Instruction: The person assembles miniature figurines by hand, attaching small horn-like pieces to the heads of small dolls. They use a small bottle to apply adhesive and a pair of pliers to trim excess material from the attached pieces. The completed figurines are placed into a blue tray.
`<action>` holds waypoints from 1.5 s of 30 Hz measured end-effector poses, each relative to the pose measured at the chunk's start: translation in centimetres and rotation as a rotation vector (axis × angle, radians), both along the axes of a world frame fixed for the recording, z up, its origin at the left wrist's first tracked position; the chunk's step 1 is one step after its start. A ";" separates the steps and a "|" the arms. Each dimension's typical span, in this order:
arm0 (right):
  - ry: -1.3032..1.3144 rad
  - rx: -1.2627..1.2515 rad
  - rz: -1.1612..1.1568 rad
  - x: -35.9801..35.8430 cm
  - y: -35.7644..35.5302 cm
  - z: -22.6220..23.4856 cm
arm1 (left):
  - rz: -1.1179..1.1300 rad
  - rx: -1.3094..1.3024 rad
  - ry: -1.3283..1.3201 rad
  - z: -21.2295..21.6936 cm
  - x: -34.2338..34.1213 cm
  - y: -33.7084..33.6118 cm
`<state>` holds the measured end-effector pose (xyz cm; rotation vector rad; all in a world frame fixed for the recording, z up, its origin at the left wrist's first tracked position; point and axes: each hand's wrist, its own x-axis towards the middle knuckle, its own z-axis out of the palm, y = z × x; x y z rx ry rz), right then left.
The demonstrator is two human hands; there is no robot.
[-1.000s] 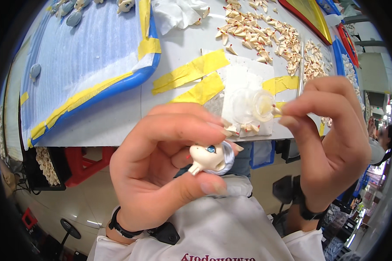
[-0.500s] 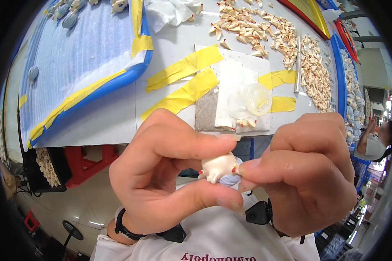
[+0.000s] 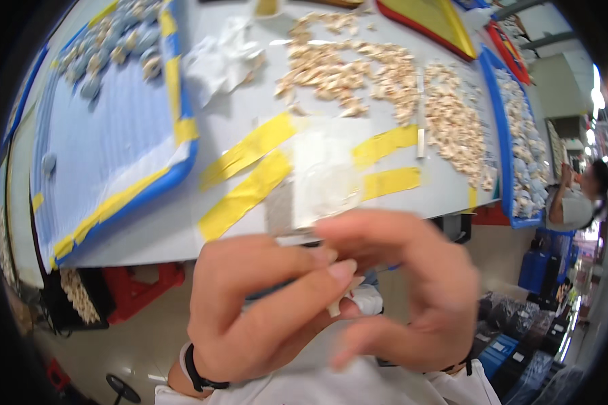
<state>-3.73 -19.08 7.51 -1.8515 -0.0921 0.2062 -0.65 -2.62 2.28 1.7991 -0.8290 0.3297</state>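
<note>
My left hand [image 3: 263,304] is closed, its fingers bent over a small figurine [image 3: 334,308]. Only a cream-coloured bit of that figurine shows below the fingertips; the rest is hidden. Close on its right, my right hand [image 3: 419,297] is smeared by motion, with thumb and forefinger spread wide apart and nothing visible between them. Beyond both hands, a clear round dish [image 3: 327,189] sits on a white sheet [image 3: 327,138] on the table. Loose cream pieces [image 3: 331,71], several with reddish tips, lie in heaps farther back.
A blue-rimmed tray [image 3: 125,209] lined with pale blue cloth stands at the left, blue-and-cream figurines [image 3: 135,40] at its far end. Yellow tape strips [image 3: 246,192] and a metal bar [image 3: 421,115] lie on the table. Another blue tray [image 3: 496,101] and a co-worker [image 3: 577,196] are at the right.
My right hand has let go of the figurine and spread its fingers. My left fingers have folded over it, hiding most of it. The table now appears higher in view.
</note>
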 end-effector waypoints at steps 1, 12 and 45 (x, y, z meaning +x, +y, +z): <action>0.086 0.058 -0.031 0.0 0.2 -0.1 | 0.003 0.039 0.003 0.3 -0.2 -0.1; -0.258 -1.132 -0.580 -0.6 -23.5 2.4 | 0.455 0.468 -0.085 2.0 4.0 5.7; -0.438 -0.890 -0.268 6.3 -14.4 -0.9 | 0.237 0.898 0.042 9.2 16.8 12.5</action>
